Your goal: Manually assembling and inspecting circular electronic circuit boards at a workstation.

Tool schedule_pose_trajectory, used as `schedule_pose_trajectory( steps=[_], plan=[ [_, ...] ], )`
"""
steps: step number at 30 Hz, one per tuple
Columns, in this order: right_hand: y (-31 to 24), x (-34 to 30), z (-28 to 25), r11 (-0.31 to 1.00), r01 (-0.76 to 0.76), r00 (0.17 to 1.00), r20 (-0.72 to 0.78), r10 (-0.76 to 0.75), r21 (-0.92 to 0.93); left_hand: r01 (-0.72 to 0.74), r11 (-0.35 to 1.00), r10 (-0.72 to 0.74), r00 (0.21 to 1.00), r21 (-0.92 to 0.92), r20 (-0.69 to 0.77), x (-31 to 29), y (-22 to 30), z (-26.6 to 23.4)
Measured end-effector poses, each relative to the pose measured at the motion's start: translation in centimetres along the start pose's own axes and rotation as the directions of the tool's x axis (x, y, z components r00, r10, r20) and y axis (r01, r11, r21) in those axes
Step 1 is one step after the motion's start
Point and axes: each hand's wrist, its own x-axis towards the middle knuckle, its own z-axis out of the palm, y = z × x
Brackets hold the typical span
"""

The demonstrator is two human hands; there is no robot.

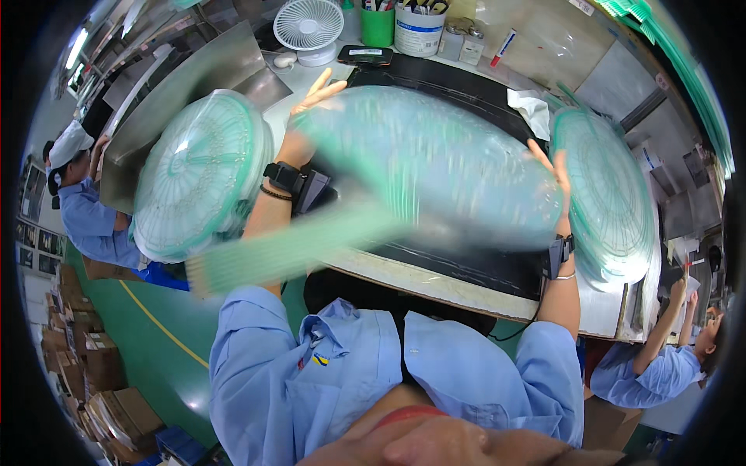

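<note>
A large round, translucent plastic disc [458, 155] with green-tinted lines is held up between both my hands, blurred by motion. My left hand [309, 120] grips its left edge, fingers stretched along the rim. At its right edge is my right hand [561, 185], thumb and fingers about the rim. A pale green ribbed strip [303, 245], also smeared, hangs from the disc toward the lower left, crossing in front of my left forearm. To the left lies a stack of similar discs [198, 175] with radial ribs; another stack of discs [606, 194] lies right of my right hand.
Below the disc is a black mat [435, 76] on the bench. Along the back stand a white fan [308, 29], a green cup [378, 27], a white tub [420, 33] and a red-and-white marker [503, 48]. Co-workers sit left [93, 202] and right [649, 369].
</note>
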Motion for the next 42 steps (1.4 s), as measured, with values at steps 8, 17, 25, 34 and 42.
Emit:
schedule_pose_trajectory(
  steps=[8, 17, 25, 34, 42],
  plan=[
    [1.0, 2.6, -6.2, 0.814, 0.358, 0.933, 0.203, -0.296, -0.458, 0.613, -0.074, -0.246, 0.753, -0.787, 0.610, 2.1, 1.4, 1.9],
    [1.2, 2.8, -6.2, 0.779, 0.444, 0.896, 0.200, -0.397, -0.443, 0.611, 0.215, -0.537, 0.726, -0.762, 0.431, 2.3, 2.4, 3.1],
    [1.2, 2.3, -5.9, 0.815, 0.457, 0.889, 0.180, -0.420, -0.357, 0.695, 0.233, -0.390, 0.708, -0.680, 0.589, 2.4, 4.6, 1.7],
    [1.6, 1.7, -5.5, 0.844, 0.454, 0.891, 0.151, -0.428, -0.286, 0.665, 0.310, -0.623, 0.682, -0.679, 0.383, 1.6, 3.0, 3.6],
    [2.2, -0.6, -6.0, 0.932, 0.300, 0.941, 0.222, -0.254, -0.202, 0.593, 0.363, -0.646, 0.716, -0.719, 0.265, 0.2, 2.7, 4.4]
  ],
)
